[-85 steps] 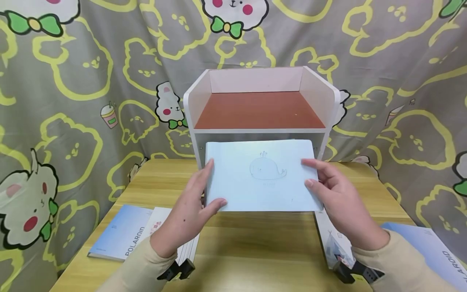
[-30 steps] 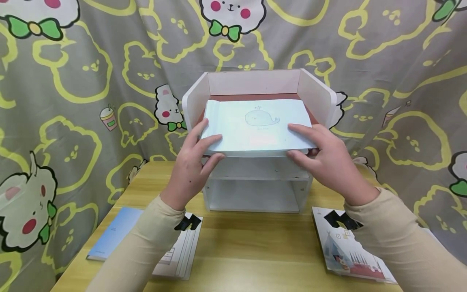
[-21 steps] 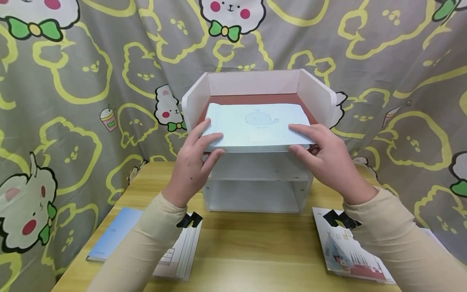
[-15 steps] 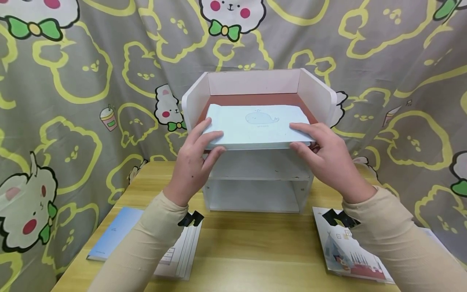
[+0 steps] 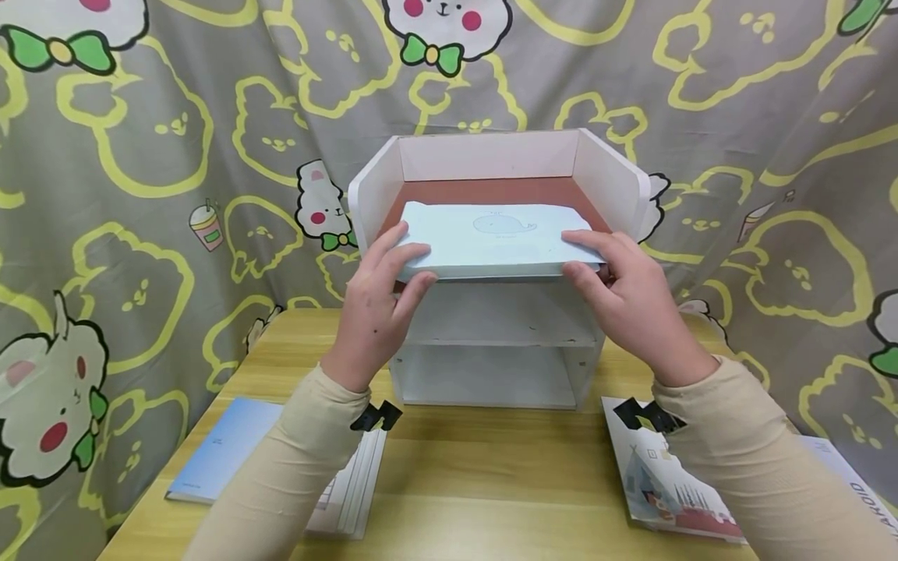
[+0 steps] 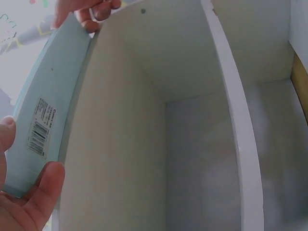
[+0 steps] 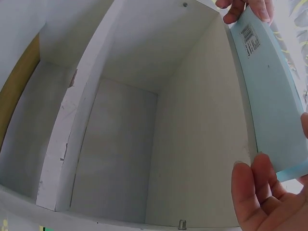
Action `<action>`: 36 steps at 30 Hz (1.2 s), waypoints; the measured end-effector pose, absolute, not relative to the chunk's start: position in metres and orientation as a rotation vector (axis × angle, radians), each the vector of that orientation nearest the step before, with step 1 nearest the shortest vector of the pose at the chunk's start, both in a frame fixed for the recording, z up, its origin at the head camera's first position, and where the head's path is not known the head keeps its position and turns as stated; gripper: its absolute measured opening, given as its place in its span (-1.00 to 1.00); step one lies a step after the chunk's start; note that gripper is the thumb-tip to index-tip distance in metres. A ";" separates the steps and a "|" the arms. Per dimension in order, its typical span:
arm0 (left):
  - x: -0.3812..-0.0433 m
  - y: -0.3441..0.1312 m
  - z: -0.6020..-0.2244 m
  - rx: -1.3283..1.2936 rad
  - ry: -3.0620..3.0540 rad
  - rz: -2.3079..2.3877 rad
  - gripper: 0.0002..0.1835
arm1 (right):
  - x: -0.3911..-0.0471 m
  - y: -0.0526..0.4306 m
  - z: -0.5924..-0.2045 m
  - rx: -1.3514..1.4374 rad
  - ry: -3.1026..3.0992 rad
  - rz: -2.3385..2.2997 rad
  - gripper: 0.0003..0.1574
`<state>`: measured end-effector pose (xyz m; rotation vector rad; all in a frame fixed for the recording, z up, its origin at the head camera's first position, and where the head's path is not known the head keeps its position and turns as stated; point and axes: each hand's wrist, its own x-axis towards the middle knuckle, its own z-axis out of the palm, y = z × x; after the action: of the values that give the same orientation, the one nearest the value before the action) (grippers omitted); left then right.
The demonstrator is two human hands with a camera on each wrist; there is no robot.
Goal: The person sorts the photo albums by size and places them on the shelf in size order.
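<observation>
A pale blue box (image 5: 496, 240) with a whale drawing lies almost flat over the red-brown top board (image 5: 491, 191) of a white desk shelf (image 5: 361, 195). My left hand (image 5: 379, 300) grips its left end, thumb at the front edge and fingers over the top. At the right end, my right hand (image 5: 627, 292) holds it likewise, thumb low on the front. Both wrist views show the box's side (image 6: 48, 106) with a barcode label (image 7: 250, 41), right at the shelf's front edge. The fingers beneath are partly hidden in the head view.
Below are the shelf's two white compartments (image 5: 491, 374). On the wooden table (image 5: 484, 475), a blue book (image 5: 228, 448) and a white stack (image 5: 351, 491) lie at left. At right are an illustrated book (image 5: 659, 475) and another blue book (image 5: 845, 475). A patterned curtain (image 5: 259, 47) hangs behind.
Both hands have raised the box from in front of the shelf to its top level and tipped it from facing me to nearly flat. Lately its front edge has shifted slightly farther in.
</observation>
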<state>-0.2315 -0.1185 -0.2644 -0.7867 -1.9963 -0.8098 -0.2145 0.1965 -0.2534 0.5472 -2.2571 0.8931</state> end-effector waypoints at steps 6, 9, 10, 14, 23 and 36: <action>-0.234 -0.116 -0.266 -0.758 -1.981 -0.822 -0.63 | -0.219 0.195 -0.258 0.541 -2.225 0.916 -0.52; -0.236 -0.115 -0.268 -0.740 -1.970 -0.823 -0.60 | -0.218 0.194 -0.259 0.532 -2.195 0.933 -0.53; -0.236 -0.115 -0.269 -0.733 -1.968 -0.825 -0.58 | -0.217 0.194 -0.259 0.528 -2.185 0.935 -0.53; -0.233 -0.116 -0.273 -0.696 -1.967 -0.835 -0.50 | -0.211 0.194 -0.260 0.503 -2.143 0.960 -0.52; -0.220 -0.116 -0.282 -0.619 -1.922 -0.847 -0.28 | -0.193 0.199 -0.264 0.470 -2.023 0.953 -0.46; -0.191 -0.098 -0.293 -0.722 -1.639 -0.647 -0.38 | -0.173 0.149 -0.274 0.653 -1.489 0.724 -0.40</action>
<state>-0.1911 -0.0978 -0.2929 -0.7216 -1.6391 -0.6468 -0.1734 0.1488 -0.2739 0.6526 -1.4894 0.7241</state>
